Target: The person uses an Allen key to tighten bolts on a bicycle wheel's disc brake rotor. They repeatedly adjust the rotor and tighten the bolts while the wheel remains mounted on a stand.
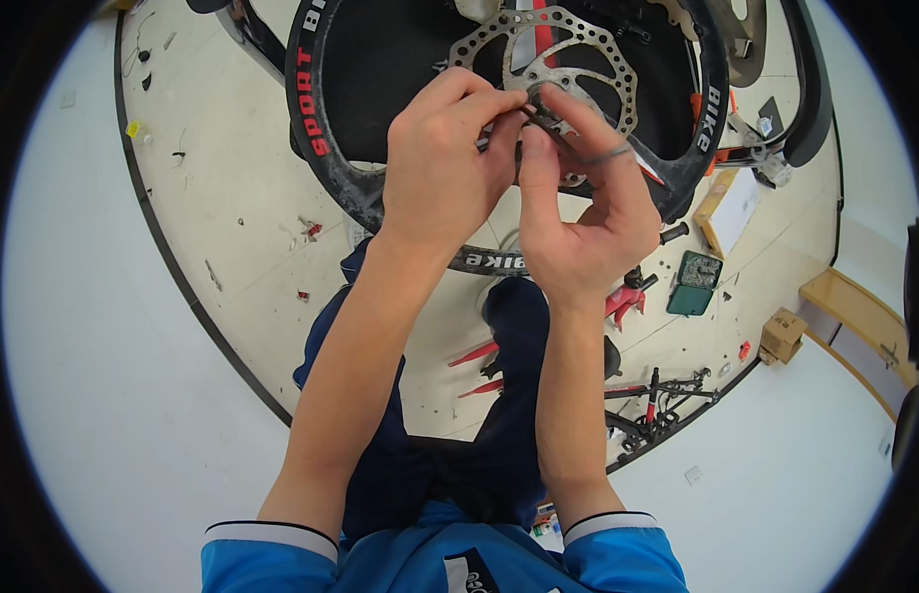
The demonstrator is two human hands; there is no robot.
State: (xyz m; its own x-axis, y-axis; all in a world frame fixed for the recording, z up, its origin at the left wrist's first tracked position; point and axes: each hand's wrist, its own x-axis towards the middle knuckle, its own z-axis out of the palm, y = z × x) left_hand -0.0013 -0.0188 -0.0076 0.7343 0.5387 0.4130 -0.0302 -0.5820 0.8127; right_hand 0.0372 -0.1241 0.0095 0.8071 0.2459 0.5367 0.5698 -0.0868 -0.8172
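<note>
My left hand and my right hand meet over the hub of a black bicycle wheel with red and white lettering. Both are closed, thumbs and fingertips pinched close together around a small dark metal part, whose kind I cannot make out. A thin grey strip or rod crosses the fingers of my right hand. Just beyond the fingertips lies the silver disc brake rotor, perforated around its rim. My fingers hide most of the hub centre.
On the tiled floor to the right are an open green case, a cardboard box and a black bicycle frame. Red parts lie near my right forearm. Small scraps are scattered at left. A black curved tube stands at far right.
</note>
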